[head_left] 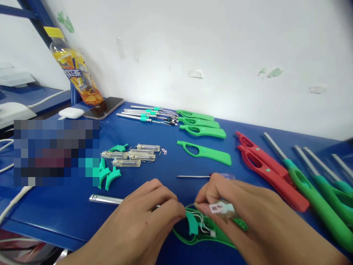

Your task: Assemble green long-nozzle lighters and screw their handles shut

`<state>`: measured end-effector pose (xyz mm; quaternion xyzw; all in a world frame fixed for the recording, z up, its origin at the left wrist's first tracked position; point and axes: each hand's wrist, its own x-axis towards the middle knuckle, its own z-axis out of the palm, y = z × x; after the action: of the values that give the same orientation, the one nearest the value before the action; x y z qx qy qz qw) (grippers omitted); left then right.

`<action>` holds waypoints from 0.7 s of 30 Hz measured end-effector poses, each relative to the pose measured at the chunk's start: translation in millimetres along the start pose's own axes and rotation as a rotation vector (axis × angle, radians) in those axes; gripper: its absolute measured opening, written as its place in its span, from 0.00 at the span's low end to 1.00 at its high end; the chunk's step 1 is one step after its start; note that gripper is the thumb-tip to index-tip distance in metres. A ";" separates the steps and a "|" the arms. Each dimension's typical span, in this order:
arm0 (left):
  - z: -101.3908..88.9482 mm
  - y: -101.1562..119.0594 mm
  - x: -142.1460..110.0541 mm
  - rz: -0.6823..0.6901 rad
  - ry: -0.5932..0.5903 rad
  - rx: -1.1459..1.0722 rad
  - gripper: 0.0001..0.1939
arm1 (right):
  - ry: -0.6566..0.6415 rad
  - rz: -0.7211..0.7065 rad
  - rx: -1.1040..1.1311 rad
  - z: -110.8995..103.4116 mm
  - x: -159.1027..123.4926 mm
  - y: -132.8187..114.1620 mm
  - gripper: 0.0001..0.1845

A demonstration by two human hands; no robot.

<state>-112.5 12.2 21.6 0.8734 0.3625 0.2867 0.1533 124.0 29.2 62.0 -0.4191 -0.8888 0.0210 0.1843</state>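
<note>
A green lighter casing half point(217, 235) lies open in front of me, with a teal trigger point(192, 223) and thin white wires point(202, 218) inside. My left hand point(149, 217) is closed over its front end, where a silver metal tube point(106, 199) sticks out to the left. The fingertips hide the exact grip. My right hand point(237, 217) holds a clear fuel tank point(227, 212) with a pale pink clip point(216, 208) at its end. A thin clear hose near its thumb and forefinger leads toward my left fingers.
Behind my hands lies a screwdriver point(193, 176). Clear fuel tanks point(142, 156) and teal triggers point(113, 177) are at left. Green casings point(205, 152), red casings point(273, 176) and assembled lighters point(317, 206) extend rightward. A phone point(106, 107) and drink bottle point(75, 70) stand near the wall.
</note>
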 end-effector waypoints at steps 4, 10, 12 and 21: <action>0.1 0.9 4.0 -0.028 -0.011 -0.012 0.09 | -0.095 0.026 0.222 -1.9 -2.0 0.5 0.13; 3.6 -1.2 1.6 0.015 0.047 0.001 0.09 | -0.096 0.014 0.157 -2.7 2.4 0.0 0.13; 3.2 -1.1 0.5 0.008 0.032 0.012 0.10 | -0.072 0.001 0.135 -2.5 4.2 -0.4 0.14; 2.6 -0.7 -2.0 0.018 0.071 0.047 0.12 | -0.016 -0.023 0.126 2.0 11.3 -3.1 0.17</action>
<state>-112.3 11.0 18.4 0.8693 0.3665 0.3101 0.1172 114.5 35.9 64.3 -0.3961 -0.8920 0.0780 0.2033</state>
